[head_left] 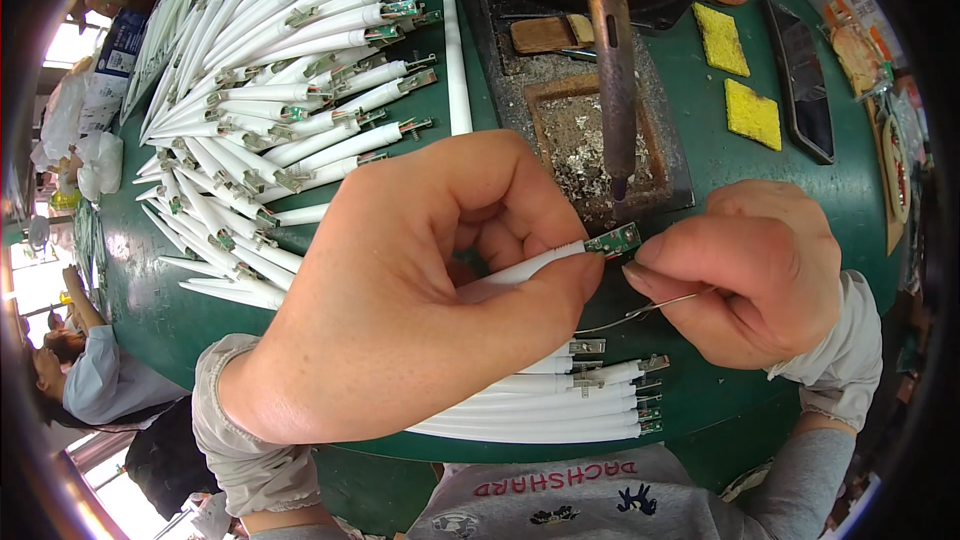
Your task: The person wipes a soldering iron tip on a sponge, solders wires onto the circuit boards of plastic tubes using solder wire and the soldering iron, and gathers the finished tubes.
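My left hand (pixel 420 290) is closed around a slim white pen-shaped tube (pixel 535 264), thumb and index finger pinching it near its end. A small green circuit board (pixel 615 240) sticks out of that end, toward my other hand. Close beside the board, my right hand (pixel 750 270) is closed, its thumb and index fingertips almost touching the board. A thin silvery wire (pixel 640 313) runs from its fingers toward the underside of my left hand, where its far end is hidden. Above the board a soldering iron (pixel 613 80) points downward, its dark tip apart from it.
A large pile of similar white tubes (pixel 270 100) covers the left of the green table (pixel 740 395); several more (pixel 560 405) lie near its front edge. Behind the iron tip sits a solder-flecked tray (pixel 540 105). Yellow sponges (pixel 753 114) and a dark phone (pixel 800 80) lie right.
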Demonstrator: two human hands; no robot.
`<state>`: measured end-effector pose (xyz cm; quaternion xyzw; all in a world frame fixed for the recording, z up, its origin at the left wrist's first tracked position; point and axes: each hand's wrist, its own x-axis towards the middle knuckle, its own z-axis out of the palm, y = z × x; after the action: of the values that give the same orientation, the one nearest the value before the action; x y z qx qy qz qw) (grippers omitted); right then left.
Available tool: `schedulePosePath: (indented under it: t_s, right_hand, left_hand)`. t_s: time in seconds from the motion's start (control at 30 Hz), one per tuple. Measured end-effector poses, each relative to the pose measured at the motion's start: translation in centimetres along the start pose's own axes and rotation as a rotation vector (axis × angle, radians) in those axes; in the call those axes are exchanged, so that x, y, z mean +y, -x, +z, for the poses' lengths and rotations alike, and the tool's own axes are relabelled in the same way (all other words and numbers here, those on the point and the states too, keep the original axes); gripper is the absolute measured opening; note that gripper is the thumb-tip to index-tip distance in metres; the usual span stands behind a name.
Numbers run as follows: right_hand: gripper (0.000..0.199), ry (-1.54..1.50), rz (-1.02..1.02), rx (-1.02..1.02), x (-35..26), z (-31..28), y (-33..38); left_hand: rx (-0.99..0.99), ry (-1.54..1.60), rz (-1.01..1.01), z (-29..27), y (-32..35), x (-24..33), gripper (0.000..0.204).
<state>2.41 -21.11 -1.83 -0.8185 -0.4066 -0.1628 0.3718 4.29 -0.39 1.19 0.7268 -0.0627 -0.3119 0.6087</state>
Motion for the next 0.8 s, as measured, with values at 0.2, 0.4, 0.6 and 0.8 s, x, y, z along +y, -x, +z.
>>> schedulePosePath:
  t_s: [0.2,0.4,0.6,0.8]
  right_hand:
    - [0.034,0.089,-0.097,-0.06,0.4,-0.36,0.3]
    - [0.036,0.145,-0.181,-0.035,0.52,-0.33,0.49]
    - [0.035,0.12,-0.182,-0.005,0.7,-0.03,0.54]
    - [0.029,0.187,-0.249,-0.043,0.3,-0.51,0.45]
  left_hand:
    - [-0.031,0.017,-0.07,0.11,0.04,0.09,0.015]
    - [-0.058,0.02,-0.08,0.02,0.03,0.12,0.014]
    - [-0.121,0.157,-0.132,-0.3,-0.13,-0.04,0.016]
    - [-0.149,0.224,-0.187,-0.39,0.03,0.44,0.019]
